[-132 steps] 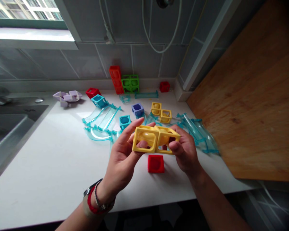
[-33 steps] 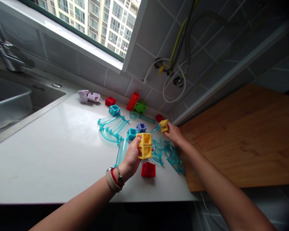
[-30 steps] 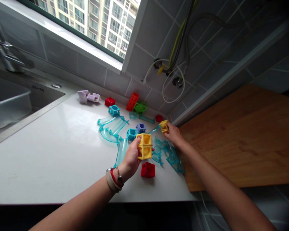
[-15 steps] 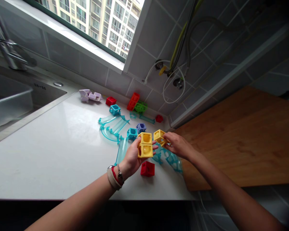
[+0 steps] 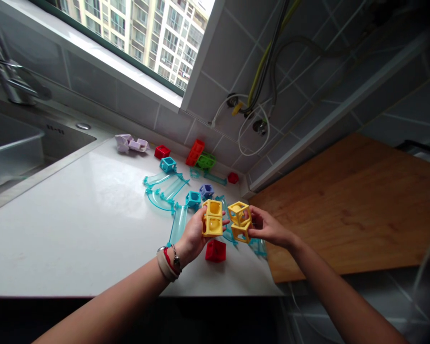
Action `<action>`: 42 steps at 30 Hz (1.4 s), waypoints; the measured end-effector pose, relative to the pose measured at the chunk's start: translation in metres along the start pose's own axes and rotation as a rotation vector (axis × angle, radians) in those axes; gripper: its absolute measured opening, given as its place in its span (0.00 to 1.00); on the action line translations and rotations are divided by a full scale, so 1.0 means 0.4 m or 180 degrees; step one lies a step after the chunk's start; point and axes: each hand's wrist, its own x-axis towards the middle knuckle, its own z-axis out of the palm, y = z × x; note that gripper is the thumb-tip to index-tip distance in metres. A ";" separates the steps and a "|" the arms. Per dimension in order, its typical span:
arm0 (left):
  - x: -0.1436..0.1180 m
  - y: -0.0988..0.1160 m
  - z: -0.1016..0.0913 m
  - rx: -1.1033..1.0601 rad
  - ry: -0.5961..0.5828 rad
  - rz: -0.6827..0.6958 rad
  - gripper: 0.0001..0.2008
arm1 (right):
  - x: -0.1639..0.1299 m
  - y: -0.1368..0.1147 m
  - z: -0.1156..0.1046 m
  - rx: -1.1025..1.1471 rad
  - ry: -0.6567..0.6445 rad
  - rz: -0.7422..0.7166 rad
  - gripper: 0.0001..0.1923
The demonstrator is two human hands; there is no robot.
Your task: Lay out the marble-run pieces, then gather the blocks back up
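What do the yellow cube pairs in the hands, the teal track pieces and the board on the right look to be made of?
Yellow cube pairs: likely moulded plastic, opaque, slightly glossy, with open frame faces. Teal track pieces: clear tinted plastic; the white counter shows through. Board: wood by its brown grain, matte.

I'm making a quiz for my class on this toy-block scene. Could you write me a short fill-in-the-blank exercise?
1. The left hand holds a pair of joined ____ cubes.
2. The red cube below the hands rests on the ____ countertop.
3. The right hand holds ____ joined yellow cubes.

Missing words: yellow; white; two
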 end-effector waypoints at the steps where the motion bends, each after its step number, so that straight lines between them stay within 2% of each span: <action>1: 0.000 -0.001 -0.001 0.0062 -0.0003 0.0039 0.19 | -0.009 -0.002 0.004 0.0141 0.0008 0.0011 0.22; 5: -0.004 -0.004 -0.002 0.0364 -0.0102 0.0220 0.17 | -0.045 -0.025 0.010 0.0741 -0.0094 0.0184 0.23; 7: -0.010 -0.004 0.000 0.0547 -0.0236 0.0263 0.17 | -0.057 -0.046 0.003 0.0792 -0.0228 0.0275 0.22; 14: -0.042 0.003 0.014 0.1058 -0.0556 0.0084 0.17 | -0.057 -0.134 -0.036 -0.0285 -0.0841 0.0321 0.12; 17: -0.053 0.005 0.018 0.1221 -0.0722 -0.0037 0.18 | -0.050 -0.158 -0.043 -0.0718 -0.0943 0.0211 0.09; 21: -0.058 0.011 0.020 0.1088 -0.0935 -0.0144 0.18 | -0.047 -0.177 -0.049 -0.1148 -0.0885 0.0112 0.08; 27: -0.065 0.030 0.023 0.0889 -0.1438 -0.0279 0.23 | -0.061 -0.196 -0.048 -0.1368 -0.0566 -0.0158 0.08; 30: -0.071 0.037 0.025 0.0806 -0.1574 -0.0369 0.24 | -0.075 -0.197 -0.041 -0.1351 -0.0415 -0.0080 0.14; 33: -0.077 0.038 0.026 0.0699 -0.1591 -0.0420 0.25 | -0.088 -0.191 -0.032 -0.1286 -0.0296 0.0033 0.23; 35: -0.078 0.036 0.026 0.0653 -0.1543 -0.0439 0.26 | -0.092 -0.187 -0.027 -0.1283 -0.0213 0.0065 0.25; 42: -0.069 0.028 0.013 0.0778 -0.1611 -0.0459 0.30 | -0.099 -0.198 -0.027 -0.1496 -0.0193 0.0176 0.17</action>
